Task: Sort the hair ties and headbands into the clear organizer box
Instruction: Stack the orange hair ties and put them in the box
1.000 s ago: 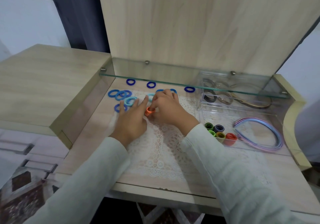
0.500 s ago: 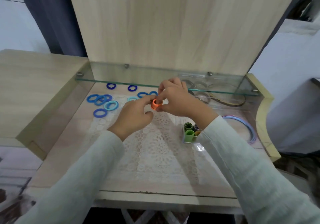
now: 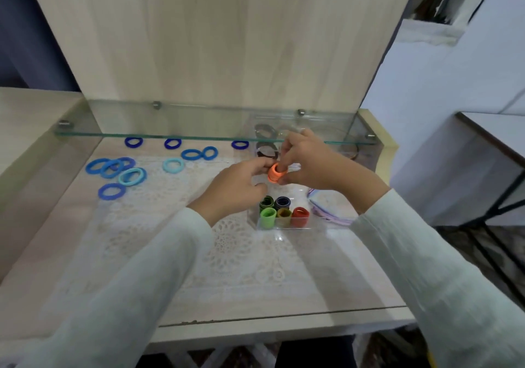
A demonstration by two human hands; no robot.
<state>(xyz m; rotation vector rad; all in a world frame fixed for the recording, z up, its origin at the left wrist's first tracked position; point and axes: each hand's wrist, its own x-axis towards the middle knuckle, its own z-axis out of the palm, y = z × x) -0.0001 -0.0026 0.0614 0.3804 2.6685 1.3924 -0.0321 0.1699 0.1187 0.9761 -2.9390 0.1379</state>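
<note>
Two hands work over the clear organizer box [image 3: 284,225]; the left hand [image 3: 235,190] pinches the left side of a rolled orange hair tie [image 3: 274,174], and the right hand [image 3: 311,166] has a fingertip in its opening with the thumb beneath; each grip is closed on the tie, held above the box's front compartment; five rolled ties [image 3: 284,214] stand in that compartment, dark green, navy, light green, mustard and red; pastel headbands [image 3: 329,216] lie in the box just right of them; blue hair ties [image 3: 113,168] lie scattered on the lace-covered worktop [image 3: 71,239] well left of the box, some under the glass shelf [image 3: 170,136].
</note>
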